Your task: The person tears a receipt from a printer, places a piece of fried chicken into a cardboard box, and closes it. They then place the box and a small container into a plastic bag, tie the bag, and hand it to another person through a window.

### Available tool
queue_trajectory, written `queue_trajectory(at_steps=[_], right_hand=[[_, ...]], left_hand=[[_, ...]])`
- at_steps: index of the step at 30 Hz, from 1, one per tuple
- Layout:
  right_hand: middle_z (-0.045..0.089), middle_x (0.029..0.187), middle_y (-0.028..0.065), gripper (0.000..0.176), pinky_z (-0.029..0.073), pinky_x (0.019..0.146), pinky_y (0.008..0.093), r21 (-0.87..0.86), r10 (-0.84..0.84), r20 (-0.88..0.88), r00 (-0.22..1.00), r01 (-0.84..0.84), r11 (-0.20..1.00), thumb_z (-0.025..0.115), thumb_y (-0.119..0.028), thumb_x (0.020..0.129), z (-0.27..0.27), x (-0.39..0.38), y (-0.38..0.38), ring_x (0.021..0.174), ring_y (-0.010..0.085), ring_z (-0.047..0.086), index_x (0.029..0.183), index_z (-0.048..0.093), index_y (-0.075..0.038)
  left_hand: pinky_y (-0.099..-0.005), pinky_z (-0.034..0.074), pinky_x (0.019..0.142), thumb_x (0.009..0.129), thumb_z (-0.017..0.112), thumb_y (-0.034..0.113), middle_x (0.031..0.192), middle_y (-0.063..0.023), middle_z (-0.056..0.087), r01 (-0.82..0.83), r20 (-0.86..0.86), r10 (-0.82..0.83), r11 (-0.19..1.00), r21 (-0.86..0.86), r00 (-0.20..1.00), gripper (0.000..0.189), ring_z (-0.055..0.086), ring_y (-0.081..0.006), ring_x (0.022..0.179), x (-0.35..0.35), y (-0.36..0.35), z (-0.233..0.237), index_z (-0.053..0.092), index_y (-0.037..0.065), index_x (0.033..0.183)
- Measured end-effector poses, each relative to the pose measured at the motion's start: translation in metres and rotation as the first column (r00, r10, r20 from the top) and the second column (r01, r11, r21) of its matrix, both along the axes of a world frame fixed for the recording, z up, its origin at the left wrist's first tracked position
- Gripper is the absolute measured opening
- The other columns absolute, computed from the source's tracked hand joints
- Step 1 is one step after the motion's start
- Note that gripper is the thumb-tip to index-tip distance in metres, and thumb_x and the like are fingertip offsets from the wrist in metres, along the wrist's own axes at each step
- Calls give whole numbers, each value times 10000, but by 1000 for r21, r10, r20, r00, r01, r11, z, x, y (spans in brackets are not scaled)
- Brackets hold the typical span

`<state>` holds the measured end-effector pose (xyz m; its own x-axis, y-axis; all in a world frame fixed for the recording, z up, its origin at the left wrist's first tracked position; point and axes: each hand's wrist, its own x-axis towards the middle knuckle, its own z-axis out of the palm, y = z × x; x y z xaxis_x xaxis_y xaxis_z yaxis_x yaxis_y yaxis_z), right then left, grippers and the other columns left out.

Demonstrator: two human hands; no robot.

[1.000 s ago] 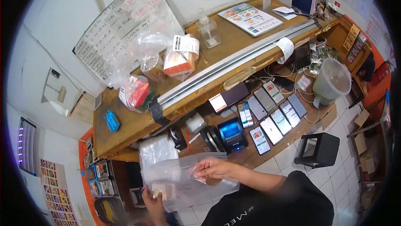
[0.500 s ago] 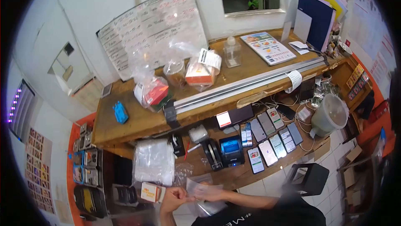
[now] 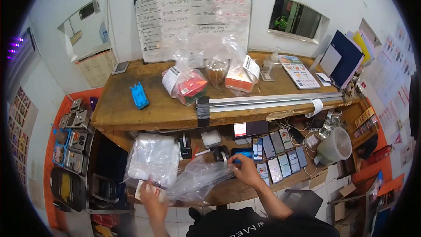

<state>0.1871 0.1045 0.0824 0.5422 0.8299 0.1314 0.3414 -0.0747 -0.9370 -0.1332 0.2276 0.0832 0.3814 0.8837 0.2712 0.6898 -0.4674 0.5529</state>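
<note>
My right hand (image 3: 246, 170) pinches the edge of a clear plastic bag (image 3: 197, 180), which stretches out to the left over the lower desk. My left hand (image 3: 152, 198), slightly blurred, grips a small white and orange box (image 3: 141, 189) at the desk's front edge. Its fingers cover much of the box. Just behind that hand lies a thick stack of clear plastic bags (image 3: 153, 160). Close to my right hand are a roll in a dark holder (image 3: 221, 153) and a small printer (image 3: 243, 153), partly hidden.
Several phones (image 3: 275, 170) lie in rows at right, near a lidded bucket (image 3: 334, 146). On the upper counter (image 3: 118, 101) stand a bagged red box (image 3: 192, 86), a bagged cup (image 3: 216, 72), a bagged orange-white box (image 3: 240, 79) and a blue object (image 3: 139, 96). A stool (image 3: 296, 204) stands below.
My hands, close together before, have moved apart. My right hand has drawn the plastic bag up and right, spreading it. My left hand has moved left onto the small box. The view has turned.
</note>
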Motion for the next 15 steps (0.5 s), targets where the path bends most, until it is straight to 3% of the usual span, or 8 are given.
queue_trajectory(at_steps=[3,4,7,8,10,11,12,15], right_hand=[[638,953,145,140,534,704,314,-264,302,-201,932,-348,900,688,-14,852,9,-13,30,933,234,679,977,627,6],[616,1018,164,198,536,694,362,-293,353,4,936,-336,895,705,-22,829,19,-16,38,909,254,674,1003,615,3],[610,956,158,236,527,695,415,-26,26,646,763,-11,1000,715,-21,794,47,-43,53,801,313,659,1008,615,-12],[563,810,113,212,519,712,438,43,-45,578,815,25,999,729,-9,770,52,-61,58,709,372,601,964,648,-36],[610,881,153,203,519,754,460,-160,274,231,934,-241,957,717,-49,790,26,-93,61,765,443,606,981,652,-32],[662,1033,195,229,531,752,447,-390,521,291,802,-398,830,698,-90,817,-40,-96,67,850,417,663,1036,668,-30],[636,1232,229,331,532,851,494,-641,707,122,697,-488,592,681,-242,859,-132,-93,73,1025,395,670,1128,678,-50],[606,1282,243,421,505,901,540,-810,743,256,619,-283,514,673,-313,864,-117,-141,74,1102,401,638,1198,650,-58]], left_hand=[[-451,436,986,736,761,65,1390,-249,440,374,27,-373,927,-29,927,842,501,-380,1213,50,-1,-5,376,40,1485],[-432,454,963,749,736,46,1352,-242,471,340,51,-336,929,-148,941,809,537,-361,1162,54,9,-29,384,40,1477],[-381,499,886,787,648,-13,1207,-210,566,267,167,-215,869,-418,962,697,624,-305,1007,57,33,-66,418,39,1443],[-369,508,854,801,610,-35,1137,-192,598,266,249,-165,847,-461,954,652,641,-287,954,56,37,-59,436,39,1425],[-361,514,803,815,551,-68,1039,-165,622,357,497,-60,770,-529,866,584,654,-258,871,53,34,-50,474,41,1384],[-366,512,784,816,531,-80,1012,-156,613,447,642,1,717,-535,767,559,650,-247,842,49,28,-47,495,43,1360],[-373,513,774,814,531,-80,1024,-156,596,555,701,-17,625,-549,713,547,649,-246,834,34,25,-38,507,44,1346],[-397,524,760,808,572,-55,1142,-173,530,772,747,-194,164,-614,635,530,649,-263,852,-37,13,-6,524,49,1326]])
